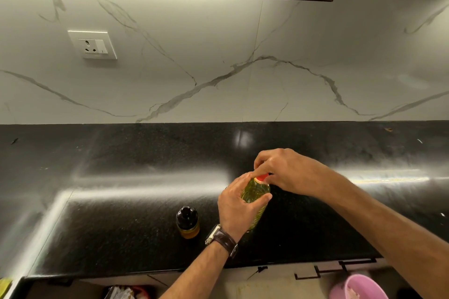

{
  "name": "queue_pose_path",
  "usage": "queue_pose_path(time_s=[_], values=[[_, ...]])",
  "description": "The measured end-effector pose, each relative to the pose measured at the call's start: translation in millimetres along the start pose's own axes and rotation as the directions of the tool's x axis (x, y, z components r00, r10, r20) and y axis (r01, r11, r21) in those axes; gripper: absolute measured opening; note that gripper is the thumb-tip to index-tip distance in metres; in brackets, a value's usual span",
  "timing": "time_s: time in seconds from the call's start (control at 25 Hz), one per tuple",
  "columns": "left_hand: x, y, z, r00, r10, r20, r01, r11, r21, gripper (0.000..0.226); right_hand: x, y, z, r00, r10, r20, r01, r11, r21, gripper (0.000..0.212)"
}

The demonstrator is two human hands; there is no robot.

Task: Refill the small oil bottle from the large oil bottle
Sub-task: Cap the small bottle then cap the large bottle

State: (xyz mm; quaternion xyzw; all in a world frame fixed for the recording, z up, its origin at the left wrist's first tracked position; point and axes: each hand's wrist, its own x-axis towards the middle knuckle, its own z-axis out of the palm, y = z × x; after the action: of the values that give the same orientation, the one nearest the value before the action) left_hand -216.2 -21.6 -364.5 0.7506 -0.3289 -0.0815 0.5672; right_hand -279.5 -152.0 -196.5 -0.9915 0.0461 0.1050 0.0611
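The large oil bottle [255,194], clear plastic full of yellow oil, stands upright on the black counter [121,213]. My left hand [237,204], with a watch on the wrist, grips its upper body from the left. My right hand [283,170] comes in from the right and pinches the bottle's red cap [262,178] with its fingertips. The small oil bottle [187,222], dark with a black top and a little amber oil at its base, stands upright on the counter to the left of my left wrist, untouched.
A marble backsplash rises behind the counter, with a wall socket [93,45] at upper left and a cabinet overhead. Below the counter's front edge are a pink bucket [359,286] at right and some packets [121,292] at left.
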Motion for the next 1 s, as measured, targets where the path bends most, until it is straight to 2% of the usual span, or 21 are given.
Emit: queue_pose_path(time_s=[0.32, 0.48, 0.6, 0.8, 0.84, 0.92, 1.0], values=[[-0.6, 0.7, -1.9, 0.999, 0.032, 0.009, -0.032, 0.999, -0.030, 0.059, -1.0, -13.5, 4.8, 0.984, 0.161, -0.074, -0.156, 0.985, 0.069, 0.033], [-2.5, 7.4, -2.3, 0.998, 0.055, -0.006, -0.055, 0.998, 0.006, 0.059, -1.5, -24.1, 14.4, 0.939, 0.302, -0.165, -0.287, 0.952, 0.105, 0.032], [-3.5, 9.2, -4.1, 0.998, 0.067, 0.010, -0.067, 0.998, 0.018, 0.058, -1.6, -29.3, 20.7, 0.909, 0.363, -0.205, -0.334, 0.928, 0.164, 0.031], [-26.3, -0.2, -15.1, 0.998, 0.031, 0.055, -0.038, 0.988, 0.149, 0.078, -7.1, -31.2, 34.3, 0.882, 0.371, -0.289, -0.310, 0.921, 0.238, 0.031], [-41.6, -8.5, -27.2, 0.998, 0.036, 0.041, -0.042, 0.990, 0.133, 0.072, -8.7, -29.5, 37.5, 0.875, 0.374, -0.308, -0.298, 0.916, 0.268, 0.031], [-83.5, -37.7, -61.5, 0.994, 0.106, -0.023, -0.101, 0.984, 0.149, 0.045, -12.9, -26.0, 43.9, 0.861, 0.386, -0.331, -0.280, 0.903, 0.326, 0.035], [-122.6, -78.7, -104.1, 0.986, 0.154, -0.062, -0.130, 0.947, 0.294, 0.031, -13.8, -23.8, 49.4, 0.849, 0.394, -0.353, -0.274, 0.898, 0.344, 0.041]])
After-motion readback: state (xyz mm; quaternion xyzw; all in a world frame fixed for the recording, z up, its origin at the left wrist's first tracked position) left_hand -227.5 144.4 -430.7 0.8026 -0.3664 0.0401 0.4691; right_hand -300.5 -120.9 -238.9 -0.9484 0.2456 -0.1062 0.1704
